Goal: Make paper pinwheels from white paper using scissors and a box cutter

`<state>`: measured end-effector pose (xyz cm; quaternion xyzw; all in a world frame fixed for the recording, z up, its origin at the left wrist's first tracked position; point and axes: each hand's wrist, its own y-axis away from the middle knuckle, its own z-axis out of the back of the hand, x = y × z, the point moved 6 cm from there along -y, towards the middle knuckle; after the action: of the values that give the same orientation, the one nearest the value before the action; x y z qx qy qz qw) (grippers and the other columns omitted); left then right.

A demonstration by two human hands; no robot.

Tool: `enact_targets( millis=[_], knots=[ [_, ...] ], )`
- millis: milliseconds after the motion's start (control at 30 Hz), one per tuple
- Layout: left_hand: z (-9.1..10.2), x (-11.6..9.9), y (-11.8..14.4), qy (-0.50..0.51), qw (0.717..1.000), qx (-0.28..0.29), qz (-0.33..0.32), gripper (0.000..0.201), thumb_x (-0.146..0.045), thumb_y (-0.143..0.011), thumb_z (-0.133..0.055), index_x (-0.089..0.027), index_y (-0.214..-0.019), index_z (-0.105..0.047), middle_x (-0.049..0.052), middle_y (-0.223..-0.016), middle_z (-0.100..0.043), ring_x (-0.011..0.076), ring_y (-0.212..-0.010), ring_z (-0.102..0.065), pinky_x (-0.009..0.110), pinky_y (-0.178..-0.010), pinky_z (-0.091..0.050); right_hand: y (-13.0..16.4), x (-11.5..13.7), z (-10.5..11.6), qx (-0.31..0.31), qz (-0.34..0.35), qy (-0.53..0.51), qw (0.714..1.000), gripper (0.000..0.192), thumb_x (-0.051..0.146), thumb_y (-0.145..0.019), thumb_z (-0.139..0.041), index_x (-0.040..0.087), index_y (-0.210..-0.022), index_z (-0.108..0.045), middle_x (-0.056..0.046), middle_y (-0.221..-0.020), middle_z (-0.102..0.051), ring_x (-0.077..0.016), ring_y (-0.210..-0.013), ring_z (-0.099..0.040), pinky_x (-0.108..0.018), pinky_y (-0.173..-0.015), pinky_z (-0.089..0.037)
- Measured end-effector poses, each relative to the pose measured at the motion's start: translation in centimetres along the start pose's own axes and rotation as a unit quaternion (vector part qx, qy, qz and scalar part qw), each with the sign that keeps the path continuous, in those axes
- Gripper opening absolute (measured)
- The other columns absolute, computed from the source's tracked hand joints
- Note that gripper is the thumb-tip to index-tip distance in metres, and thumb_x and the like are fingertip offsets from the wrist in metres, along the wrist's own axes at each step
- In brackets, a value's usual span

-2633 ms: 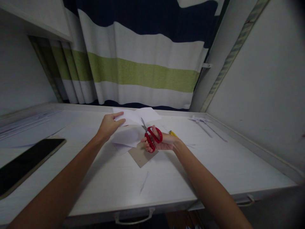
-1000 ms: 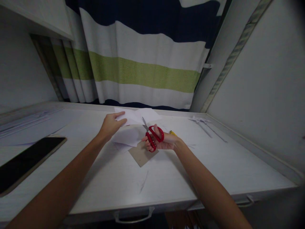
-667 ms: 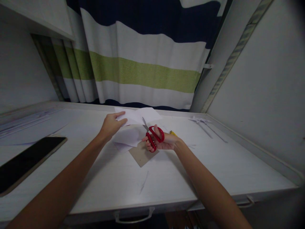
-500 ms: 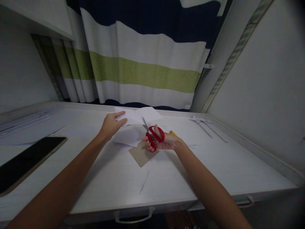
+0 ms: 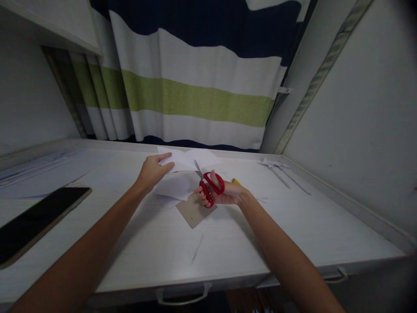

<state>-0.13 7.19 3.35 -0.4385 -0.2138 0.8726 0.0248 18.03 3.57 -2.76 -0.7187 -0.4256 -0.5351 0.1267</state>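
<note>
My right hand [image 5: 224,194] grips red-handled scissors [image 5: 209,184] with fingers through the loops, blades pointing up and left toward a white paper sheet [image 5: 190,158]. My left hand [image 5: 152,171] pinches the left edge of that sheet, thumb on top. More white paper [image 5: 172,188] lies under and between both hands. A brown cardboard piece [image 5: 193,211] lies flat on the white desk [image 5: 228,243], just below my right hand.
A dark phone [image 5: 35,219] lies at the desk's left. Paper strips [image 5: 280,170] lie at the back right, a yellow pencil [image 5: 236,182] behind my right wrist. A striped curtain [image 5: 195,95] hangs behind. Drawer handles [image 5: 182,298] sit at the front edge.
Almost nothing has moved. Both hands keep their hold on paper and scissors, and the view has shifted very slightly.
</note>
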Motion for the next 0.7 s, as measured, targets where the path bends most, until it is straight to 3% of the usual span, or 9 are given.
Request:
enact_targets(
  millis=[700],
  knots=[
    [0.48,-0.88,0.34,-0.002,1.0,-0.014,-0.009,0.053,-0.035,-0.059,-0.053,-0.015,-0.109,-0.055,-0.004,-0.049,-0.042,0.0088,-0.042,-0.029,0.021,-0.045,-0.028,-0.01,0.19,0.05,-0.002,0.012,0.058,0.998,0.052,0.058,-0.075,-0.033,0.012,-0.089,-0.056,-0.004,-0.062,-0.048,-0.0115,-0.053,-0.042,-0.025,-0.048,-0.032]
  ],
)
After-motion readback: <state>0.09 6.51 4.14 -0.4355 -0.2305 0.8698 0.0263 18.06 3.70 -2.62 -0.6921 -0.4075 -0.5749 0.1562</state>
